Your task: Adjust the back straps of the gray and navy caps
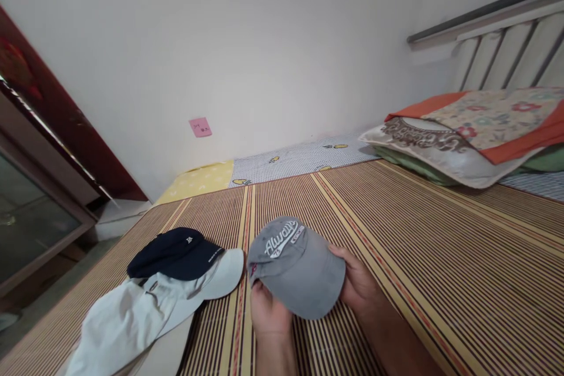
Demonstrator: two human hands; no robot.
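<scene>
A grey cap (304, 276) with white "Always" lettering is held up over the striped bamboo mat, its brim tilted toward the lower right. My left hand (271, 311) grips it from below at its left edge, the fingers partly hidden under the cap. At the brim's right side, my right hand (356, 279) holds the edge with the thumb on top. To the left lie a navy cap (171, 252), a white cap (227, 275) partly beneath it, and another pale cap (118, 320) nearer the front.
The bamboo mat (418, 235) covers the bed. Pillows (471, 129) are stacked at the right, near a white radiator (506, 56). A pink note (200, 127) is on the wall behind. At the left stands a glass-panelled cabinet (35, 211).
</scene>
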